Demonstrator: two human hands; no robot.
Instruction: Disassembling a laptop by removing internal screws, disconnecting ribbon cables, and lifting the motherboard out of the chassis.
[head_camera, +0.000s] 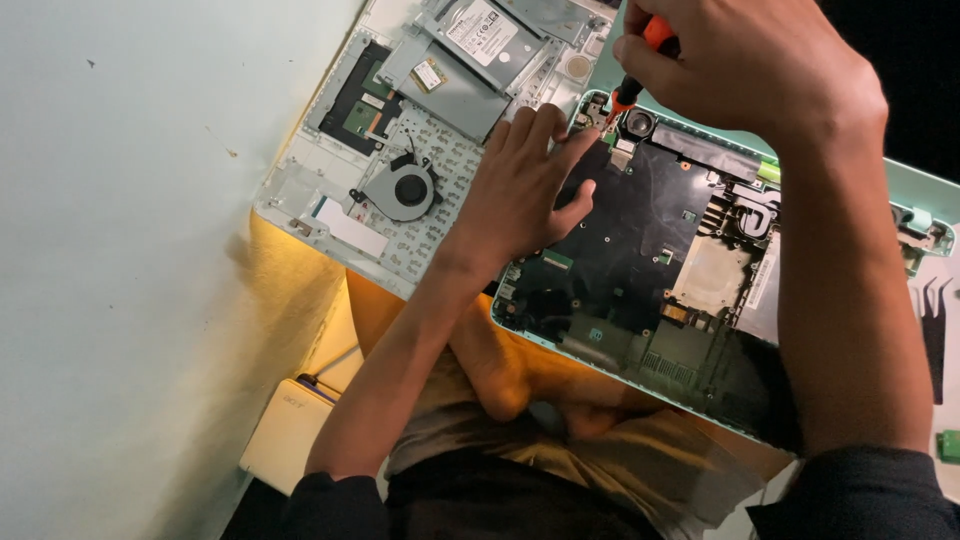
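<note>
- A pale wall fills the left side, with a small white box (287, 430) lying low beside it, near the person's left elbow.
- An opened laptop base (400, 150) lies at the upper left, its pale frame showing a round black fan (405, 190) near its lower edge.
- Above the fan sits a flat silver drive (485, 35) carrying a white rectangular label with dark print; a smaller tan label (430, 73) lies just beside it on a grey metal plate.
- The left hand (525, 190) rests flat, fingers spread and grasping nothing, pressing on the upper left corner of the black circuit board (640, 220).
- The circuit board lies in a mint-green shell (560, 345) that rests across the person's lap.
- The right hand (745, 70) has its grip clenched around an orange-and-black screwdriver (635, 75), whose tip meets the board's upper left corner, just beside the left fingertips.
- A square metal plate (712, 270) sits on the board's right part.
- Black tweezers (932, 320) lie at the far right edge on a white tabletop.
</note>
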